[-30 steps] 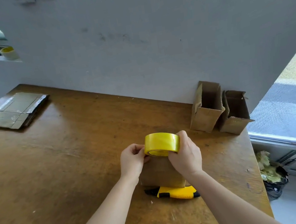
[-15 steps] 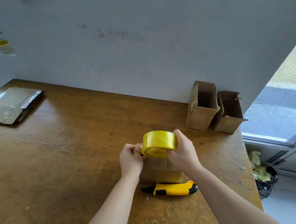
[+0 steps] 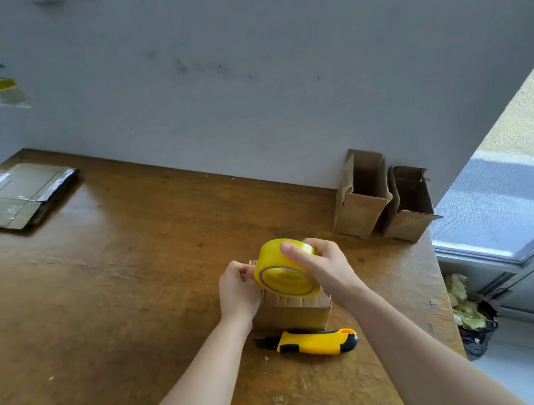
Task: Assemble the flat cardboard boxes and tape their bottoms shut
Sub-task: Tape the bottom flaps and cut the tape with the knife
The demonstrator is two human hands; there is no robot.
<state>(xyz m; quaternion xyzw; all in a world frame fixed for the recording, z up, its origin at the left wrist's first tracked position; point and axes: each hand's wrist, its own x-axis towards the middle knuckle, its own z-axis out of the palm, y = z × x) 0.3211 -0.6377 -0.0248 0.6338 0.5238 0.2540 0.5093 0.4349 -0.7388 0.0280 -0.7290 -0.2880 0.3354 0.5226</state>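
Bare table fills the frame's left. At centre our right hand grips the tape roll; our left hand pinches at the box edge.

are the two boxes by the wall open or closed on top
Open. Both cardboard boxes stand by the wall with top flaps up and dark interiors showing; neither is taped shut on top.
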